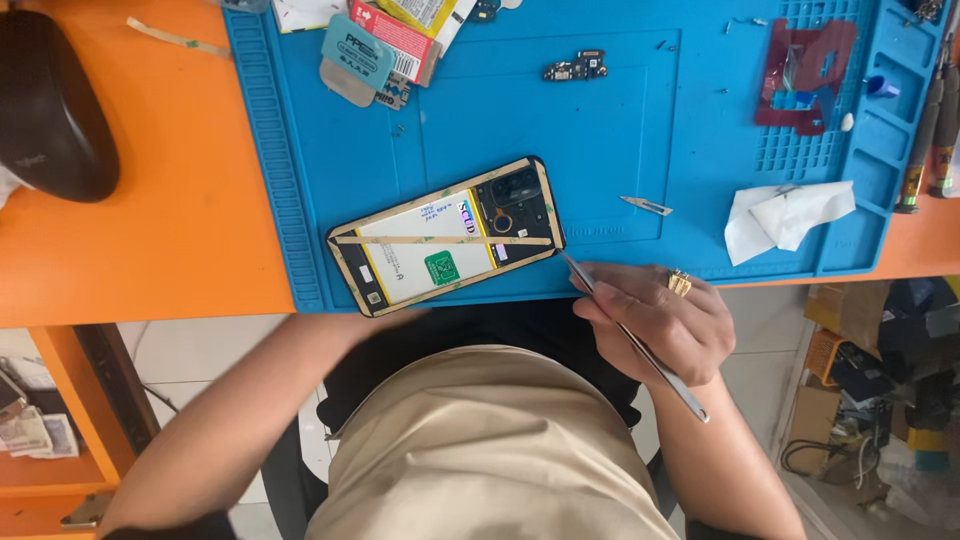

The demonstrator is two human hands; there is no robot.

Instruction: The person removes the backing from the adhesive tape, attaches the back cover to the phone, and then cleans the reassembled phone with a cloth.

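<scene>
At the mat's (620,150) far edge, toward its left corner, lie a light-blue rounded card (357,48), a red-and-white labelled packet (400,40) and a yellow packet (425,12). The opened phone's (447,236) white battery near the mat's front edge carries a green square label (441,267)

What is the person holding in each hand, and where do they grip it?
The right hand pinches thin metal tweezers near their middle. The left hand steadies the opened phone's lower edge.

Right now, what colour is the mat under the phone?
The mat is blue, seen best in the head view.
</scene>
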